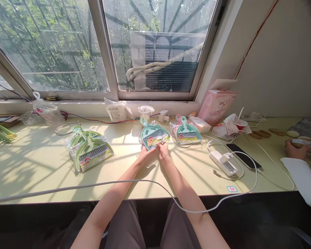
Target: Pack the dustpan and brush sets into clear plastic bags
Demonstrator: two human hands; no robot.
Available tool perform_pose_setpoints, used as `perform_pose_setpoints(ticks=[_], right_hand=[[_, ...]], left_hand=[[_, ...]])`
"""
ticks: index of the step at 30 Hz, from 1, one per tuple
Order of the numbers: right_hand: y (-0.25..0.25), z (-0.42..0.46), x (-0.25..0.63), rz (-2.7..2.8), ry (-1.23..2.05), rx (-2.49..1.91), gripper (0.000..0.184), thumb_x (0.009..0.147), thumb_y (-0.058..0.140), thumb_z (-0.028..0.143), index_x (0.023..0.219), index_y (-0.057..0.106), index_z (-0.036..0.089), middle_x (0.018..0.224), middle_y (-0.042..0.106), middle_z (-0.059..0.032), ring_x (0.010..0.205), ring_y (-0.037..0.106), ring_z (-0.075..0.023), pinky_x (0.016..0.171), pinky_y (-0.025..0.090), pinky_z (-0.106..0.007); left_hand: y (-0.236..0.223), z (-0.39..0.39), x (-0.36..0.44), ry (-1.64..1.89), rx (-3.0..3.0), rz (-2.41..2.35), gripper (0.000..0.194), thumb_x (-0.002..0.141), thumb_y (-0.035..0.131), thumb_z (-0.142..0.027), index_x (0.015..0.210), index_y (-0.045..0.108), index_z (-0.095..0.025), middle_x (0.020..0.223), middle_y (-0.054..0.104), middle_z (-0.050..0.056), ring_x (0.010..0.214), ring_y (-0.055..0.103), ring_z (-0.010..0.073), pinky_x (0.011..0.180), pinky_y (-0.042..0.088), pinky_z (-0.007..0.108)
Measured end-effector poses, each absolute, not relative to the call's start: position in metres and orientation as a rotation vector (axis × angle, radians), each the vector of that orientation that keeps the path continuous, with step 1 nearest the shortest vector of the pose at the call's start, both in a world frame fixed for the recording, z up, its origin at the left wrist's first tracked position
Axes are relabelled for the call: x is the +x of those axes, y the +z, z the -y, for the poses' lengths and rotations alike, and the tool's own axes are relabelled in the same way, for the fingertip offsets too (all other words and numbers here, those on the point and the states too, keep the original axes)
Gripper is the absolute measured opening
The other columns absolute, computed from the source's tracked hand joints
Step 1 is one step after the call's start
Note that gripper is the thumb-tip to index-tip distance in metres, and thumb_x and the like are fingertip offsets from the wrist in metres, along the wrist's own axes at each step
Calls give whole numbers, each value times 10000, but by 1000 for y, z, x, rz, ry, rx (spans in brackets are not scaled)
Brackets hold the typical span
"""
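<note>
Head view: table (124, 162) surface shows left of centre, front edge below; left hand (146, 152) and right hand (164, 150) grip a wrapped dustpan (150, 131) mid-frame, just beyond them.

Left hand (147, 152) partly hidden behind teal dustpan set (153, 130) — fine print on its label (155, 139) unreadable; co-worker's white sleeve (299, 180) cut off at right.
</note>
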State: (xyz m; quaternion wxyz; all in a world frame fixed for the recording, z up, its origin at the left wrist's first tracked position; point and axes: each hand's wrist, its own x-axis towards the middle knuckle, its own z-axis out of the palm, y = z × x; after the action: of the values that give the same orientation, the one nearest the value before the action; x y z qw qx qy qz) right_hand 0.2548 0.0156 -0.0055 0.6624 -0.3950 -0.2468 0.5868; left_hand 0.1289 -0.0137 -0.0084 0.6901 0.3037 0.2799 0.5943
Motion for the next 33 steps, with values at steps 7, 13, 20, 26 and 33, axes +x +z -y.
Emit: perform_pose_setpoints(ticks=[7, 13, 20, 26, 33], right_hand=[[-1, -23, 271, 581, 1331, -882, 475, 649, 923, 171, 1000, 636, 311, 795, 779, 53, 816, 806, -228, 725, 694, -322], [8, -16, 278, 723, 1446, -876, 602, 613, 967, 159, 1132, 695, 298, 920, 857, 13, 920, 846, -259, 783, 704, -344], [1, -20, 273, 660, 1395, -912, 517, 623, 1027, 211, 1016, 696, 266, 904, 838, -8, 953, 847, -277, 862, 717, -398], [-7, -23, 272, 652, 1341, -910, 551, 581, 1046, 208, 1008, 702, 263, 929, 845, -17, 933, 836, -261, 805, 709, -364], [-13, -26, 274, 661, 1308, -877, 576, 578, 1057, 249, 1022, 692, 286, 979, 873, -28, 1030, 849, -285, 912, 728, -413]], left_hand=[[2, 7, 125, 1302, 711, -748, 828, 814, 1079, -386, 1537, 708, -227, 1552, 785, 231, 1640, 583, 541, 1378, 428, 753], [8, 9, 115, 1402, 678, -886, 751, 817, 1015, -166, 1484, 686, -267, 1382, 860, 127, 1513, 714, 449, 1241, 612, 607], [-8, 8, 114, 1391, 812, -884, 804, 845, 1044, -292, 1542, 644, -307, 1500, 824, 122, 1568, 671, 464, 1202, 650, 606], [-12, 14, 120, 1302, 883, -781, 698, 860, 1058, -291, 1471, 723, -265, 1449, 854, 164, 1473, 750, 481, 1270, 590, 662], [-7, 3, 120, 1265, 711, -949, 703, 855, 1038, -376, 1479, 752, -222, 1226, 903, 165, 1152, 888, 461, 995, 726, 592]])
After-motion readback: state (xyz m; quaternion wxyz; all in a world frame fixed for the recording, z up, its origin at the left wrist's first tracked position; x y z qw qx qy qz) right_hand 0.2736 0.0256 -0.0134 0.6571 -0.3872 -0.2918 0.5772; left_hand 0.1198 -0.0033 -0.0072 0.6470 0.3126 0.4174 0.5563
